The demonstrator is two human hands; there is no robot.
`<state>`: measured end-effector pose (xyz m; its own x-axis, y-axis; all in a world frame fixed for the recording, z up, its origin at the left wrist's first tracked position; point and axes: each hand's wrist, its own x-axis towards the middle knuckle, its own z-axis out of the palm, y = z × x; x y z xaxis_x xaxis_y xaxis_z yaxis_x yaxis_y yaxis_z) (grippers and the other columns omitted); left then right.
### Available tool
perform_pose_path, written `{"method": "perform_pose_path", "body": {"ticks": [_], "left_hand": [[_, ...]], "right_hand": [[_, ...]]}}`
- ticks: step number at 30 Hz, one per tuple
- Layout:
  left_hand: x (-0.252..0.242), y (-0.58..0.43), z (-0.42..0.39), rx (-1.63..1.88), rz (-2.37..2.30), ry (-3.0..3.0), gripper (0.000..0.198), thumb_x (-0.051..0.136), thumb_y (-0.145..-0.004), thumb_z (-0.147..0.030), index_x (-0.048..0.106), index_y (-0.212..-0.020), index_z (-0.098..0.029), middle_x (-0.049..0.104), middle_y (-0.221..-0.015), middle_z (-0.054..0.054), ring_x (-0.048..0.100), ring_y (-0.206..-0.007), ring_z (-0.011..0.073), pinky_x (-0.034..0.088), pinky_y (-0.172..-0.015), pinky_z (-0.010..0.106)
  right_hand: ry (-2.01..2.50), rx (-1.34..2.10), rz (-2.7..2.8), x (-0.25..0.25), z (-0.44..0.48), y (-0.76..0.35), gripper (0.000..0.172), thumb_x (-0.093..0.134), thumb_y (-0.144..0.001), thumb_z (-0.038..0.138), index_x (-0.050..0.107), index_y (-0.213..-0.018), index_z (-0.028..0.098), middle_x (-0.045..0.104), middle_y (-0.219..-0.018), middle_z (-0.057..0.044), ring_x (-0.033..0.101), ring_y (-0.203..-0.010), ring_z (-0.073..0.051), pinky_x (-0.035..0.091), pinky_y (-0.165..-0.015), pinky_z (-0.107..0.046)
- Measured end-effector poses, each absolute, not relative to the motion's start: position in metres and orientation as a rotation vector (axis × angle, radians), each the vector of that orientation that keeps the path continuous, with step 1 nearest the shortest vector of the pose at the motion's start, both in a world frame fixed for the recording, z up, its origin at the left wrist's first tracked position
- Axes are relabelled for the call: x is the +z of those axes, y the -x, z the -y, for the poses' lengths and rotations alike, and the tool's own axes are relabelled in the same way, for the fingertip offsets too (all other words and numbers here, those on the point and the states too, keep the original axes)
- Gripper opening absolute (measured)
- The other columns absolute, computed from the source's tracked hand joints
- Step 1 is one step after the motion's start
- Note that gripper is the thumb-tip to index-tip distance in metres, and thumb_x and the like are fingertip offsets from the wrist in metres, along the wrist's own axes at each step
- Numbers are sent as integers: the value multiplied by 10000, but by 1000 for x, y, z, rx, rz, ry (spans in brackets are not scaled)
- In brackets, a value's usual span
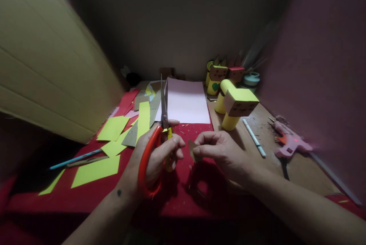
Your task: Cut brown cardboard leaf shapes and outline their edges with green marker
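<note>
My left hand [161,149] is closed around red-handled scissors [163,109], their blades pointing up and away from me. A bit of yellow also shows at the grip. My right hand [220,151] pinches a small piece of brown cardboard [193,150] between thumb and fingers, just right of the scissors and apart from the blades. Both hands are over the red cloth [183,205]. Beyond my right hand stands a yellow paper animal figure [241,102] with a box-shaped head and a drawn face.
Yellow paper pieces [113,128] and cardboard scraps lie at left, near a blue pencil [76,159]. Pale pink paper [187,102] lies ahead. At right are a white pen [254,138] and a pink glue gun [293,138] with a red light. More figures [217,79] stand behind.
</note>
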<state>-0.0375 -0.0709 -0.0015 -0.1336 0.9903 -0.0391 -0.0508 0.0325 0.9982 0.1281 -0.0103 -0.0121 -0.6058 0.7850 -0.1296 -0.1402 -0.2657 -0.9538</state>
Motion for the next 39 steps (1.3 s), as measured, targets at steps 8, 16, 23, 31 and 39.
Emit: {"method": "perform_pose_path", "body": {"ticks": [8,16,23,31,39], "left_hand": [[-28,37,104,1116,-1628,-1111,345,605,-801,-417,620,-1104,-253,703,-828,58,682,-723,239,535,-553,296],[-44,18,107,1067,-1791,-1564,406,473,-815,-356,596,-1178,-221,708,-920,94,664,-927,294,543,-782,391],[-33,5,113,1034,-1867,-1531,401,423,-853,-333,590,-1194,-204,661,-747,64,651,-762,256,520,-668,341],[-36,12,108,928,-1825,-1585,393,453,-839,-290,571,-1210,-235,637,-636,18,622,-607,215,444,-523,266],[-39,16,108,832,-1833,-1605,370,398,-852,-235,563,-1183,-244,571,-591,-29,579,-515,167,411,-525,245]], "right_hand": [[695,1725,1206,-6,8,-129,96,694,-726,118,688,-647,172,614,-648,13,520,-655,-113,397,-693,-269],[614,1704,1122,-6,11,-128,77,700,-724,126,693,-667,178,626,-674,7,547,-699,-134,414,-764,-306],[621,1736,1058,-11,11,-128,60,712,-712,127,703,-685,180,650,-664,-1,563,-667,-135,440,-763,-328],[604,1768,993,-12,14,-128,48,735,-693,147,701,-668,170,674,-640,2,597,-635,-123,456,-695,-276],[620,1782,993,-12,12,-129,39,733,-696,150,703,-675,164,661,-632,11,591,-637,-122,452,-703,-275]]}}
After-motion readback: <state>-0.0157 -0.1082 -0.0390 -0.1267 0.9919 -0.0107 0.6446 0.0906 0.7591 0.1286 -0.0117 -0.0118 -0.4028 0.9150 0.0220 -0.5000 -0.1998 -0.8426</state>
